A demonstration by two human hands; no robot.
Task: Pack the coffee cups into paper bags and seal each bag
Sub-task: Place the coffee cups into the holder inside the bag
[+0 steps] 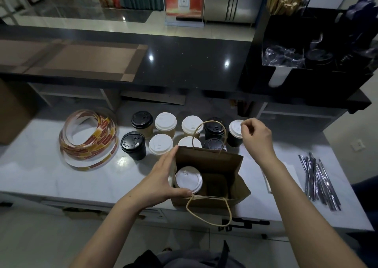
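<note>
The paper bag (pixel 208 161) stands open on the table (pixel 41 175), near its front edge, with one handle upright and the other hanging over the near side. One white-lidded cup (pixel 188 179) sits in its left half, just right of the left grip (pixel 161 177). That grip lies against the bag's left wall with fingers straight and the thumb stretched along the near rim, bracing the bag rather than closing round it.

Beyond the left grip, the other coffee cups (pixel 165 122) stand in two rows, some with white lids and some with black. The right grip (pixel 255 136) hovers at the right end of the far row, by a black cup with a white lid (pixel 235 127). Its fingers are loosely curled and nothing shows in it; whether it touches the lid is unclear.

Far left of the left grip lies a coil of sticker tape (pixel 90 138). Right of the right grip lies a bundle of wrapped straws (pixel 319 181).
</note>
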